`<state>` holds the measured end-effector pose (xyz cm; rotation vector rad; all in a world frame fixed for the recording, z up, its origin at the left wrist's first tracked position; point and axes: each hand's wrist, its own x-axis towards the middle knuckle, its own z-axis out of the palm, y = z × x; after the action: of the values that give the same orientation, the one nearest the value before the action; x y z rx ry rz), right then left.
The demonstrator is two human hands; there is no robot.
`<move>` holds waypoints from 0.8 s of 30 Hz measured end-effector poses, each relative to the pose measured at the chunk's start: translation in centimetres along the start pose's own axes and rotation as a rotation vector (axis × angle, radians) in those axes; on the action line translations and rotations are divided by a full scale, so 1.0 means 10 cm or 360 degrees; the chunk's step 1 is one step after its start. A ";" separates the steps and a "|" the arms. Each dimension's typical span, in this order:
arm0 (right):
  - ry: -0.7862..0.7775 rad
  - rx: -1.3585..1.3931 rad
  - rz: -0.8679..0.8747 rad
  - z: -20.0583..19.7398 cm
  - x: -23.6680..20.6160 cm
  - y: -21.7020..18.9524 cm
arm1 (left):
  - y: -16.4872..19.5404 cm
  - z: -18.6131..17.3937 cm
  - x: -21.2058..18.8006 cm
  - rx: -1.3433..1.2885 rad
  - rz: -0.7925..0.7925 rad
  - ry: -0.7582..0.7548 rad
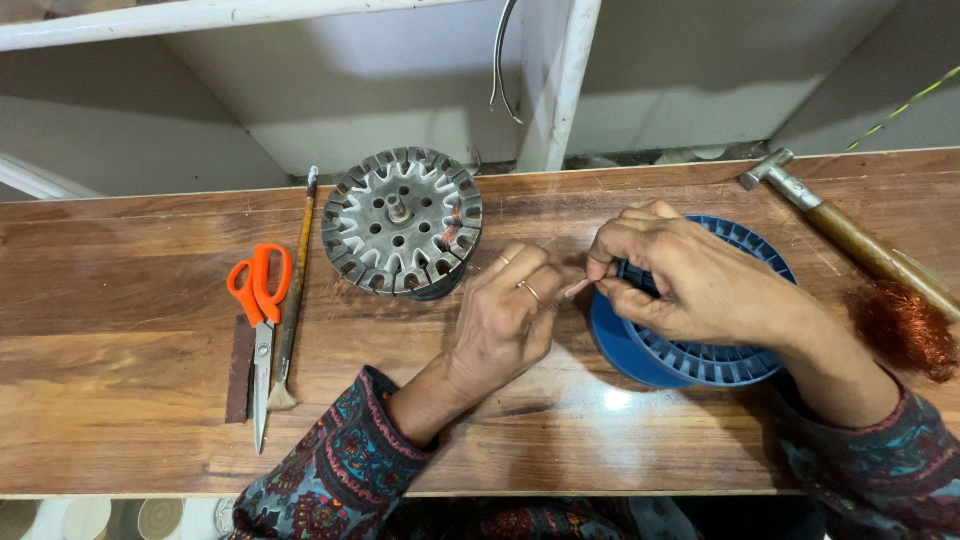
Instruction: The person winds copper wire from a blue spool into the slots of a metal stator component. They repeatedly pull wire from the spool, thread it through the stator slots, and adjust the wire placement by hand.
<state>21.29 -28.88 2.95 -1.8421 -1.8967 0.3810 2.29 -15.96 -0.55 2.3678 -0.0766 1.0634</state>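
Observation:
My left hand (pixel 508 322) and my right hand (pixel 672 275) meet at the middle of the wooden bench, fingertips pinched together on a thin strand of copper wire (pixel 578 287). The right hand rests over a blue plastic spool (pixel 700 355) lying on its side. A round slotted metal stator (pixel 402 221) with a central shaft sits just left of the hands, with a bit of copper winding showing in its right slots. The wire itself is very fine and hard to follow.
Orange-handled scissors (pixel 259 310), a thin brush (pixel 293 290) and a dark strip (pixel 239 370) lie at the left. A hammer (pixel 850 235) and a tangle of copper wire (pixel 903 327) lie at the right. White shelf frames stand behind the bench (pixel 120 300).

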 end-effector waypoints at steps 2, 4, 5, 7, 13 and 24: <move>-0.0184 0.0088 0.0381 -0.01 0.01 -0.02 | -0.04 0.00 -0.01 -0.0018 0.0044 -0.0074; -0.0155 0.0146 0.0359 -0.04 0.01 -0.03 | -0.09 0.04 -0.03 -0.0191 -0.0162 -0.0128; -0.0141 0.0174 0.0347 -0.05 0.01 -0.04 | -0.12 0.07 -0.04 -0.0275 -0.0266 -0.0155; -0.0041 0.0185 0.0204 -0.06 0.00 -0.06 | -0.16 0.14 -0.09 -0.0681 -0.0495 -0.0192; 0.0191 0.0224 -0.0196 -0.08 -0.01 -0.06 | -0.25 0.26 -0.18 -0.1140 -0.0857 -0.0233; 0.0282 0.0111 -0.0289 -0.04 -0.02 -0.04 | -0.32 0.31 -0.22 -0.1403 -0.1022 -0.0150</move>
<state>21.10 -29.11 3.45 -1.5880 -1.8846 0.2120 3.71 -15.11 -5.29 1.4682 0.1472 0.4502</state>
